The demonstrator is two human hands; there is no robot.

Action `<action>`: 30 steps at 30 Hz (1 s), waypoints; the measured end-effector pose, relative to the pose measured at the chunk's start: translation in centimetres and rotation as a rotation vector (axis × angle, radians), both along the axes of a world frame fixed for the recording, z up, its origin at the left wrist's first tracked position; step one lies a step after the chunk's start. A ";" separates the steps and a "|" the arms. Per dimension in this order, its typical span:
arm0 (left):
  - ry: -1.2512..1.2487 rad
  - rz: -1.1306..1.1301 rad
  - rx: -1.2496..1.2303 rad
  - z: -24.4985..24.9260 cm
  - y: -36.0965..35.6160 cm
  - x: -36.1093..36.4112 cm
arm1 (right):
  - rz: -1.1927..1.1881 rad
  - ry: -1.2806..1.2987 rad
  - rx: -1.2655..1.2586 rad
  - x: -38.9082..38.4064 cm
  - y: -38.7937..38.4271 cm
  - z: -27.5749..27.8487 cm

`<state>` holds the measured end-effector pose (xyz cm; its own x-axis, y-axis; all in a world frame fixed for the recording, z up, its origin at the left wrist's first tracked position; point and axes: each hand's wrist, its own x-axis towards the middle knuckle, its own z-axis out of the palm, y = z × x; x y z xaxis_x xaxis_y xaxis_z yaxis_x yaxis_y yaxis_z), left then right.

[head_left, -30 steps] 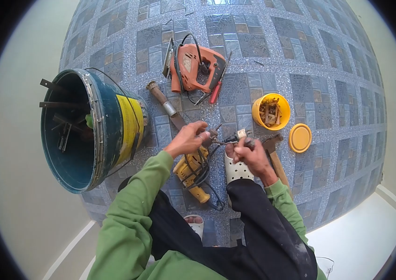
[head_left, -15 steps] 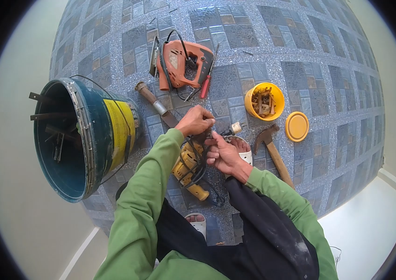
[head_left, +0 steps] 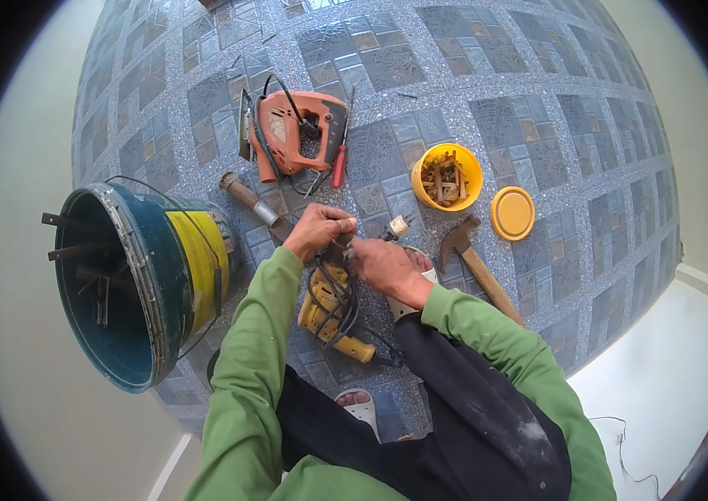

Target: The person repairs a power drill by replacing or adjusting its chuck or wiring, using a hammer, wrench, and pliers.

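Over the front end of a yellow corded power tool [head_left: 317,314], my left hand [head_left: 320,230] and my right hand [head_left: 391,269] come together, fingertips nearly touching. Both are closed in a pinch. A thin strand seems to run between them, too small to name. Black cord [head_left: 345,313] is wound round the tool, which lies on the floor between my feet. A pale plug [head_left: 397,227] lies just beyond my right hand. Past my left hand lies a chisel [head_left: 260,209] with a worn handle and metal collar, its blade partly hidden by that hand.
An orange jigsaw [head_left: 283,125] and a red-handled screwdriver [head_left: 339,167] lie ahead. To the right are a yellow tub [head_left: 419,188] of small pieces, its lid [head_left: 512,213] and a hammer [head_left: 487,275]. A tipped green bucket [head_left: 141,275] holding metal pieces lies left.
My view has shifted, so the floor items sit further left and lower. My right hand has turned over, its back now upward, and the two hands are closer together.
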<state>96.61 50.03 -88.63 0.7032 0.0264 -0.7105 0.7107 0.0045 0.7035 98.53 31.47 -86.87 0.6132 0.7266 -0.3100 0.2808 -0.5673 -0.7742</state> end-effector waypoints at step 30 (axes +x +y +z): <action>-0.081 -0.061 -0.236 -0.6 0.0 -1.3 | -0.561 0.282 -0.121 -3.5 -0.6 -2.1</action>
